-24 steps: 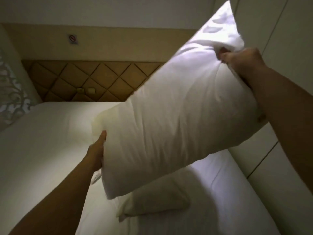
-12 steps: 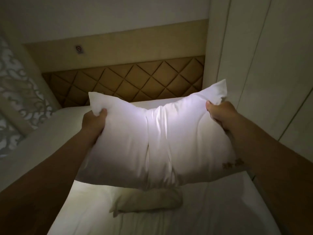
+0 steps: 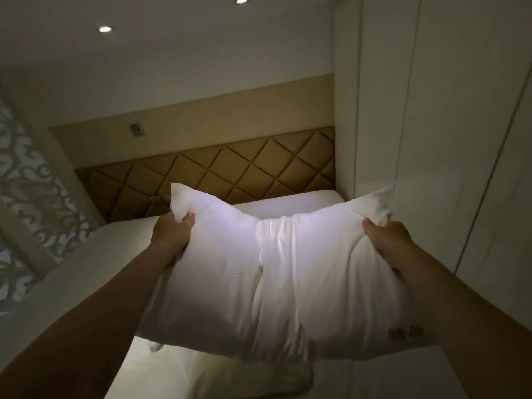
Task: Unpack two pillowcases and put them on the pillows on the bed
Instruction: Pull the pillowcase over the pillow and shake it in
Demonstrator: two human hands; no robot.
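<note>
A white pillow in its pillowcase hangs level in the air over the bed, with a crease down its middle and gold embroidery at its lower right corner. My left hand grips its upper left corner. My right hand grips its upper right corner. A second cream pillow lies on the sheet below, mostly hidden by the held one.
The bed with white sheets runs to a quilted tan headboard. A pale wardrobe wall stands close on the right. A patterned screen borders the left side.
The pillow swung from a steep tilt to level, and my left hand shifted from its lower edge to the upper left corner. The view has since tipped upward.
</note>
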